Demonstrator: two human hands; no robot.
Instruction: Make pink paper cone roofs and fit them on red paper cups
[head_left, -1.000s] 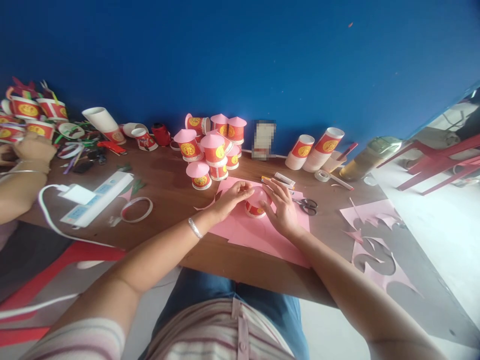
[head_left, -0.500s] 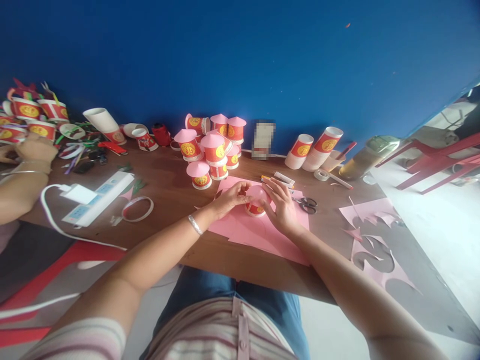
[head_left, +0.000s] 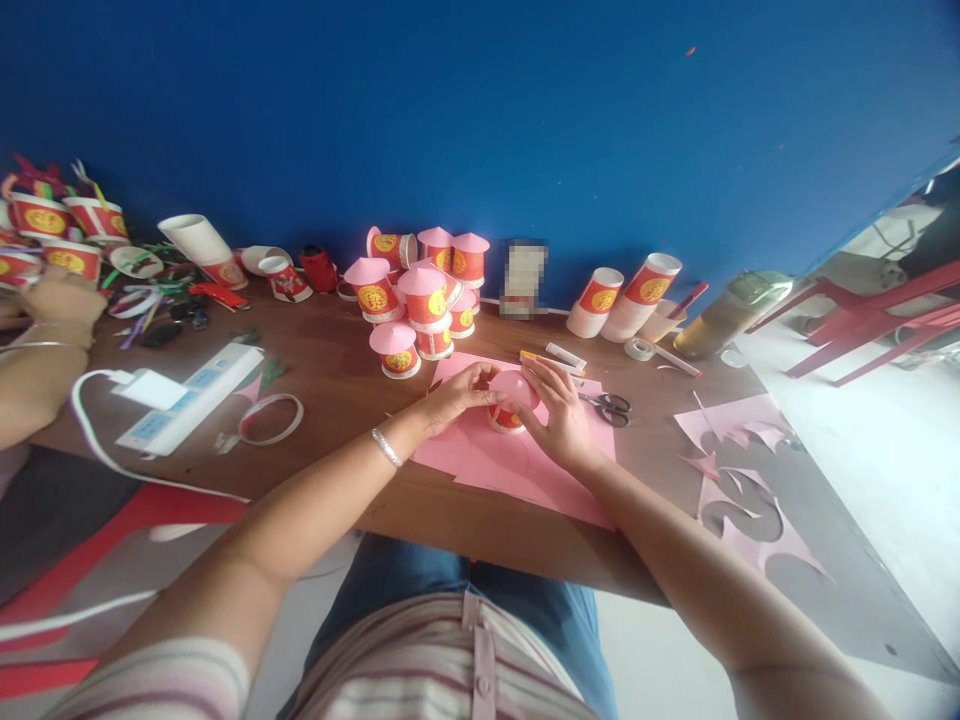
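Observation:
A red and white paper cup (head_left: pixel 504 419) stands upside down on pink paper sheets (head_left: pixel 517 480), with a pink paper cone (head_left: pixel 514 387) over its top. From the left, my left hand (head_left: pixel 461 395) grips the cone and cup, thumb in front. My right hand (head_left: pixel 560 418) is curved round the other side, its fingers on the cone's far edge and its thumb at the front. Black-handled scissors (head_left: pixel 613 406) lie just right of this hand. A glue stick (head_left: pixel 566 355) and an orange pen (head_left: pixel 551 364) rest behind it.
Several cone-topped cups (head_left: pixel 426 296) are grouped behind left. Cup stacks (head_left: pixel 651 285) and a bottle (head_left: pixel 731 315) stand along the back right. A power strip (head_left: pixel 196 393) and paper ring (head_left: pixel 271 419) lie left; pink scraps (head_left: pixel 772 540) lie right. Another person's hand (head_left: pixel 64 300) is far left.
Both hands stay around the cone and cup with only slight finger shifts. The whole view has shifted slightly.

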